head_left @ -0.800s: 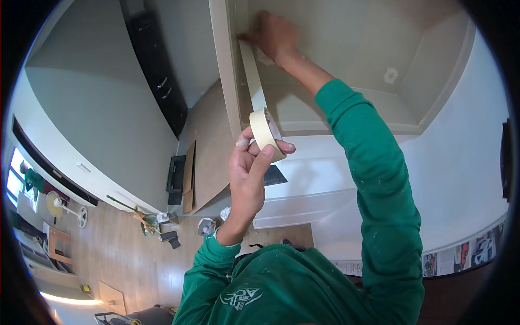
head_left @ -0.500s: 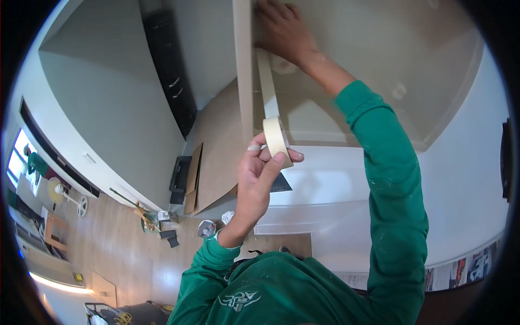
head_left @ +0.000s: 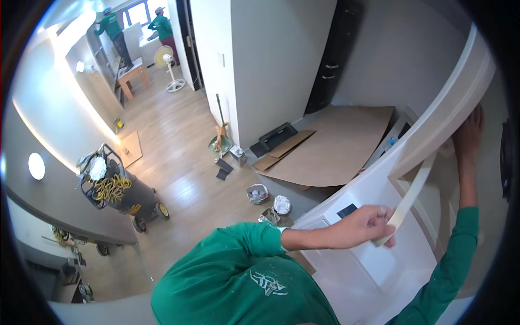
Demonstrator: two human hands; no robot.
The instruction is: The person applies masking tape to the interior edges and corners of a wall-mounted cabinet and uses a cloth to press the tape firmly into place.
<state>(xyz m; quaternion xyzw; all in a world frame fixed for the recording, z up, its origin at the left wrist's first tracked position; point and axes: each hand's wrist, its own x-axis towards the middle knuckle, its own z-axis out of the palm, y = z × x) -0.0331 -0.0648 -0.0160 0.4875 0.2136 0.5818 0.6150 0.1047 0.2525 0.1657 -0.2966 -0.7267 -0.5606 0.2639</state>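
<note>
Running tape strip (head_left: 414, 189) diagonally between both hands, lower-left to upper-right.

A single view comes from a camera on the person's head, high up near the white door frame (head_left: 433, 124). It looks steeply down and to the side, so the green shirt (head_left: 238, 276) fills the lower edge just below the lens. The frame runs close along the right side and bends with the fisheye. The wooden floor (head_left: 168, 146) lies far below and left of the frame, and the window (head_left: 142, 12) stands farthest from it, at the top left.
</note>
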